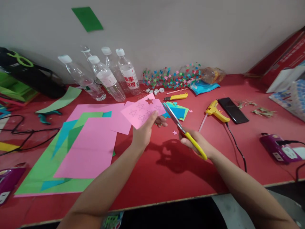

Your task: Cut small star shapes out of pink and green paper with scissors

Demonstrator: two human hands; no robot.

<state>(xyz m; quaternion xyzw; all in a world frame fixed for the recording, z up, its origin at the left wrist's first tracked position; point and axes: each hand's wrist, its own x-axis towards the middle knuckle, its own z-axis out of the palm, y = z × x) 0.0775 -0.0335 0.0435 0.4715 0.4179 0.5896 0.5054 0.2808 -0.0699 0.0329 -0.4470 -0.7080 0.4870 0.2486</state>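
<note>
Between the thumb and fingers of my left hand is a piece of pink paper with stars drawn on it and a star-shaped hole near its top edge. My right hand holds yellow-handled scissors, whose blades point up and left, close to the paper's right edge. A small pink star lies on the red table between my hands. Beyond the scissors, blue and green paper scraps rest on the table, with another pink star at their right.
Coloured sheets cover the left side. Plastic bottles and a star-covered bottle stand or lie along the wall. A yellow cutter, glue gun with a cord, phone and purple power strip are farther right.
</note>
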